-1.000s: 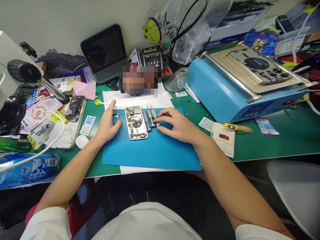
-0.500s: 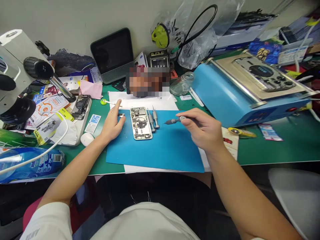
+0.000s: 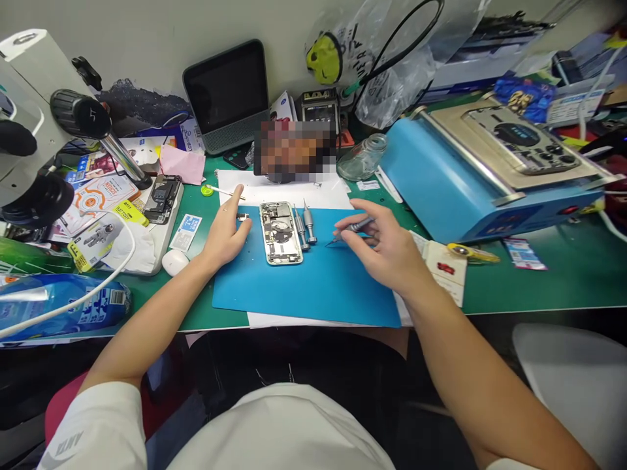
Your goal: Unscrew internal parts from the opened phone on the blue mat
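On the blue mat point(image 3: 304, 294) lies an opened phone point(image 3: 281, 234) with its inner parts showing. Two grey screwdrivers point(image 3: 304, 225) lie side by side just right of it. My right hand point(image 3: 386, 245) grips another screwdriver point(image 3: 360, 226), its thin tip pointing left and down over the mat. My left hand point(image 3: 228, 228) rests on its edge at the mat's left side, thumb and fingers apart, with nothing held. Close beside its fingers lie a small metal part point(image 3: 241, 217) and a white stick point(image 3: 225, 192).
A blue machine point(image 3: 441, 176) bearing a phone back point(image 3: 522, 139) stands right. A glass jar point(image 3: 362, 158) is behind the mat. At left are a microscope point(image 3: 78, 121), a blue bottle point(image 3: 63, 307) and a white earbud case point(image 3: 175, 262). A dark-screened tablet point(image 3: 226, 94) leans at the back.
My right hand has turned the screwdriver, from nearly level to slanting tip-down, and its fingers have shifted along the handle. My left hand stays in place. The view has shifted slightly.
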A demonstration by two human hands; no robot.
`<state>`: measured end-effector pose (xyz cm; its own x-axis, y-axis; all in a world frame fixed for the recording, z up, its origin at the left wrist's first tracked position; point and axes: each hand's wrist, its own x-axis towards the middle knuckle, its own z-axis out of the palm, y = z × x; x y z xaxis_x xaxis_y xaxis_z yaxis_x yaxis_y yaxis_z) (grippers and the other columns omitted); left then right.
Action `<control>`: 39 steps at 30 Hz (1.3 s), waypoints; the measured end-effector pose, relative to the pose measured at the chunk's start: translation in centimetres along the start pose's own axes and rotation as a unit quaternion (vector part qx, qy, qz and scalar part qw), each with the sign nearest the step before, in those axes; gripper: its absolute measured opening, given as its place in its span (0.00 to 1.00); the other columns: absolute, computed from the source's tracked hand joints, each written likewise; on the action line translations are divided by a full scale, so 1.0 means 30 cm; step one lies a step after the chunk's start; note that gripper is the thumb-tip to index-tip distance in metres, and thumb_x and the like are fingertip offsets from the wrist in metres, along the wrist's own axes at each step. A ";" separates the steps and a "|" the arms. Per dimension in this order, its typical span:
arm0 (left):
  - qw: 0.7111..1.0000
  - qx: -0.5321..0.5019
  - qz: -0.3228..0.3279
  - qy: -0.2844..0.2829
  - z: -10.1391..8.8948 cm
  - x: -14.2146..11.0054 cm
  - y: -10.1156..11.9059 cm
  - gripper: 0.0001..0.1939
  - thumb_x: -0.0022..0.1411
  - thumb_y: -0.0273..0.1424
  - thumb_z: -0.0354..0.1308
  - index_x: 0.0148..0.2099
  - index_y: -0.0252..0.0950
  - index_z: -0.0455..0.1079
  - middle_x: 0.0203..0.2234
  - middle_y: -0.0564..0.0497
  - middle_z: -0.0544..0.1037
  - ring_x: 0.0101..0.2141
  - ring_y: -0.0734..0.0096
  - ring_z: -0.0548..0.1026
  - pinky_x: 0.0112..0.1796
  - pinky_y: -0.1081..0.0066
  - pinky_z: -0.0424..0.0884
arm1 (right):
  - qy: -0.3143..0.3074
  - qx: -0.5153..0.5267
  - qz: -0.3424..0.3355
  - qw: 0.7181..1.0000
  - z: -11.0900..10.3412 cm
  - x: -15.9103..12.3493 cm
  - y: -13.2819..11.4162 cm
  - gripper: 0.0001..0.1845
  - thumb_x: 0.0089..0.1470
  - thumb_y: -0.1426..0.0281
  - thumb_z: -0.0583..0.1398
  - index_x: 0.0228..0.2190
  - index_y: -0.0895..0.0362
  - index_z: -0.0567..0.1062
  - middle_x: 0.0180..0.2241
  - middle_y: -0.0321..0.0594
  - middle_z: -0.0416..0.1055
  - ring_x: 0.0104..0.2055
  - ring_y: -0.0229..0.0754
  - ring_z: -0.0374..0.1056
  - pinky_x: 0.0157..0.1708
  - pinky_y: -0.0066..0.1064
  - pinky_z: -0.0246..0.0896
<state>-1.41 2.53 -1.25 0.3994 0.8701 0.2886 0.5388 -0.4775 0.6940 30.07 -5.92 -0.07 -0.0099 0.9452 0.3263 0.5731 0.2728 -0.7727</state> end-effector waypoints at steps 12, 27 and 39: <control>1.000 -0.010 -0.008 0.023 0.008 -0.002 -0.002 0.37 0.70 0.35 0.51 0.77 0.38 0.47 0.72 0.41 0.60 0.68 0.48 0.63 0.67 0.49 0.57 | -0.106 0.171 -0.053 0.978 0.250 0.015 -0.246 0.15 0.65 0.63 0.63 0.52 0.48 0.71 0.42 0.38 0.81 0.43 0.44 0.81 0.43 0.40 0.84; 0.997 -0.014 -0.043 0.055 0.002 -0.007 0.033 0.38 0.68 0.33 0.50 0.77 0.38 0.48 0.63 0.41 0.72 0.54 0.51 0.74 0.57 0.53 0.68 | -0.085 0.166 -0.058 0.981 0.287 0.019 -0.211 0.20 0.64 0.63 0.63 0.56 0.47 0.69 0.43 0.37 0.81 0.40 0.43 0.81 0.41 0.38 0.84; 0.996 -0.020 0.089 0.008 -0.010 -0.029 0.078 0.46 0.64 0.30 0.57 0.78 0.45 0.42 0.72 0.41 0.60 0.53 0.58 0.76 0.53 0.58 0.74 | 0.032 0.237 -0.060 0.969 0.219 0.175 -0.104 0.19 0.61 0.63 0.67 0.51 0.48 0.68 0.39 0.36 0.83 0.39 0.43 0.82 0.40 0.37 0.79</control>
<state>-0.72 0.69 0.30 0.4732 0.7745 0.4197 0.4309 -0.6191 0.6566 22.84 -0.64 0.47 0.0075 0.8929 0.4501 0.1293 0.4455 -0.8859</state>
